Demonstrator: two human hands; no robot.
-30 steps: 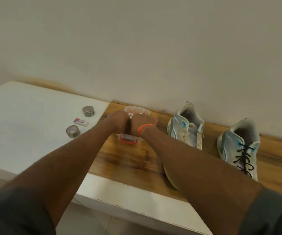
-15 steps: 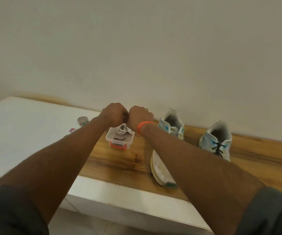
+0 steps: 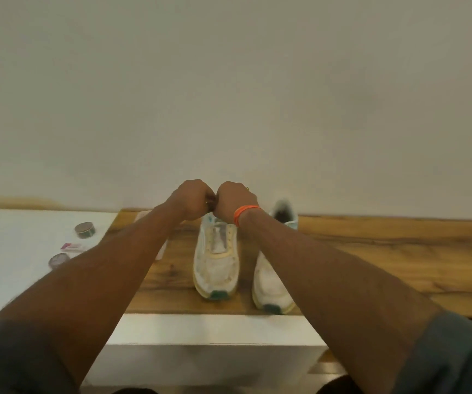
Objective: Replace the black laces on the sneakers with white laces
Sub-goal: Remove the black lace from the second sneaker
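Both hands are raised with fingers curled into fists, the left hand (image 3: 192,199) and the right hand (image 3: 236,200) touching knuckle to knuckle; what is pinched between them is hidden, so a lace in the grip cannot be confirmed. Directly below them the unlaced sneaker (image 3: 217,258) is set on the wooden bench (image 3: 385,248), its long axis running from the front edge to the wall, heel under the fists. The second sneaker (image 3: 273,282) is stood just beside it under the right forearm, so the right hand is judged nearer to that one.

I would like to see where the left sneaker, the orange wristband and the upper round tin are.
left sneaker (image 3: 216,265): head view, on its white toe area.
orange wristband (image 3: 243,211): head view, on the band.
upper round tin (image 3: 85,229): head view, on its lid.
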